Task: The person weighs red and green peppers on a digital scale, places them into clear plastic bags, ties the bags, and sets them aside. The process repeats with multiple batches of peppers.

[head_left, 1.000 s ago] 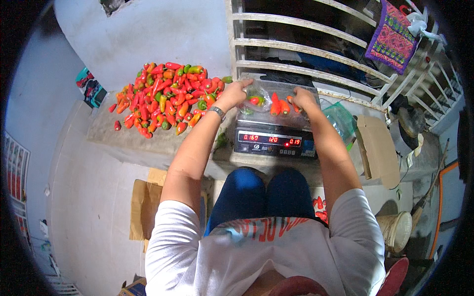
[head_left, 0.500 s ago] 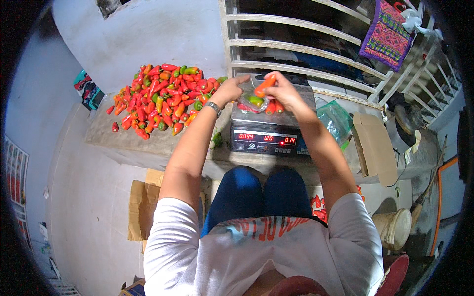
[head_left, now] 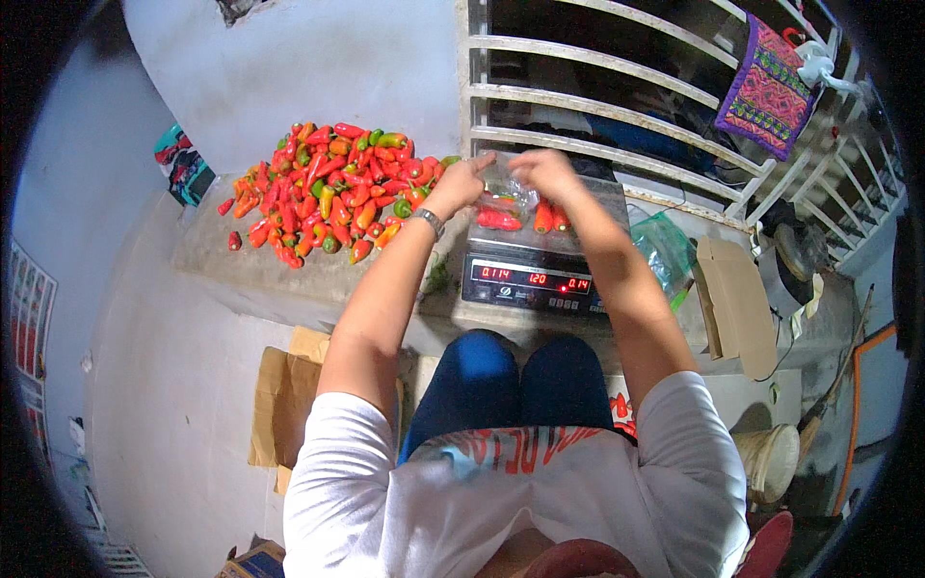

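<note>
Both hands meet above the platform of a digital scale (head_left: 532, 281) at the tabletop's near edge: left hand (head_left: 462, 183) and right hand (head_left: 545, 173) each pinch the rim of a clear plastic bag (head_left: 505, 197), holding it up with a few red peppers (head_left: 498, 220) inside. More peppers, red and orange (head_left: 549, 218), lie on the scale platform just beside the bag. A large pile of red, orange and green peppers (head_left: 328, 188) covers the tabletop (head_left: 289, 275) to the left, close to the left wrist with its watch (head_left: 428, 222); a flat piece of cardboard (head_left: 734, 303) lies toward the right end.
</note>
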{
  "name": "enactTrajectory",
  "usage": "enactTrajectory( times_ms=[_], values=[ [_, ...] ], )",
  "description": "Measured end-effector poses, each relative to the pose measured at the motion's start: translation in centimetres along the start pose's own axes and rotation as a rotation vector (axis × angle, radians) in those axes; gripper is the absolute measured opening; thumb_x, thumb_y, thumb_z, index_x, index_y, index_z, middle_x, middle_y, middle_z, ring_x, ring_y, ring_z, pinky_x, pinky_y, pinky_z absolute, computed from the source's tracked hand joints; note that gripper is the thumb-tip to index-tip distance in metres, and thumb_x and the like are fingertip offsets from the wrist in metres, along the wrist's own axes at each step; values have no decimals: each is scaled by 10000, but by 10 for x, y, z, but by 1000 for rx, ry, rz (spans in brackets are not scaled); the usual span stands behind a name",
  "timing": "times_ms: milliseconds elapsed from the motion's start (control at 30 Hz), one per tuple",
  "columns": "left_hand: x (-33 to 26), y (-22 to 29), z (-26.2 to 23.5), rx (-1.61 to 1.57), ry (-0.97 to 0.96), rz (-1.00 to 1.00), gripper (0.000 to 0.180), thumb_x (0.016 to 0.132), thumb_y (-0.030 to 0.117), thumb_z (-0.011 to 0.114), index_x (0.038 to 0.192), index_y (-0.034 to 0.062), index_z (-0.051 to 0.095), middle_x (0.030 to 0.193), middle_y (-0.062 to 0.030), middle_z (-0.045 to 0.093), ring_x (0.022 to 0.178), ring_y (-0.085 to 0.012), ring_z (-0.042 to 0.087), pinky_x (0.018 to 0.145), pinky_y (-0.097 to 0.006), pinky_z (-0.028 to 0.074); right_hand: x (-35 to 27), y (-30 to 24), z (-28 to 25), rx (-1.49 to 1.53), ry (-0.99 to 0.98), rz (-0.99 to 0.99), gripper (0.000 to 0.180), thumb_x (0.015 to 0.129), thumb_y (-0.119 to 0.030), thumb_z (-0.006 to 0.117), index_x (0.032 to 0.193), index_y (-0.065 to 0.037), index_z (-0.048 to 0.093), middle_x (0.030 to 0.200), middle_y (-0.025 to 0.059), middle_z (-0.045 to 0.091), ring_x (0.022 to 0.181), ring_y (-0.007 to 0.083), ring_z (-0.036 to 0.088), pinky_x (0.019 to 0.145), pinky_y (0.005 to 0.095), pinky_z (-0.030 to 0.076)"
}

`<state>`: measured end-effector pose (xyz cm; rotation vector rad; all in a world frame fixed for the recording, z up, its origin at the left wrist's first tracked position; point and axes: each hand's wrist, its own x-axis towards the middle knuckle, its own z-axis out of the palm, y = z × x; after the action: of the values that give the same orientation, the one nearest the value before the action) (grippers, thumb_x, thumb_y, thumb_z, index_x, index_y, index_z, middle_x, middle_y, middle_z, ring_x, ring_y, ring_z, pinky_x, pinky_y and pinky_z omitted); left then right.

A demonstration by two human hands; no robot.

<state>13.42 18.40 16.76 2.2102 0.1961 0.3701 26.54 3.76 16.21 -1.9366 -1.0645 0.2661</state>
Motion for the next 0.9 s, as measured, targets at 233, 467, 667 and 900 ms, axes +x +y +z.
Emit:
enactTrajectory(
  times_ms=[233,467,667,900],
  values=[
    [9,-2,-4,14,-7,21,604,661,-34,418,1251,91,454,1107,-153,576,828,-202,594,696,-268,459,-20,61,-35,-552,-165,446,505,705,-521,590,948,-83,655,967,232,600,944,292,582,785,414,452],
    [7,2,1,-55,-87,-90,625,651,-41,419,1256,108,455,957,-148,630,650,-174,596,575,-273,466,-36,37,1,-754,40,510,618,659,-532,619,1052,-55,613,1226,181,427,1160,342,361,916,478,317],
    [-2,11,-4,-31,-79,-83,624,637,-37,405,1247,83,462,950,-169,629,624,-185,608,552,-281,475,-19,49,-4,-397,249,565,407,636,-453,642,933,-177,670,1088,83,562,1136,323,377,908,508,286],
    [-5,10,7,-83,-66,-98,614,670,-41,431,1265,109,445,1040,-109,605,626,-159,580,569,-263,472,-45,22,5,-652,2,495,368,608,-468,671,892,-235,691,1163,81,492,1154,340,309,906,521,274]
  ],
)
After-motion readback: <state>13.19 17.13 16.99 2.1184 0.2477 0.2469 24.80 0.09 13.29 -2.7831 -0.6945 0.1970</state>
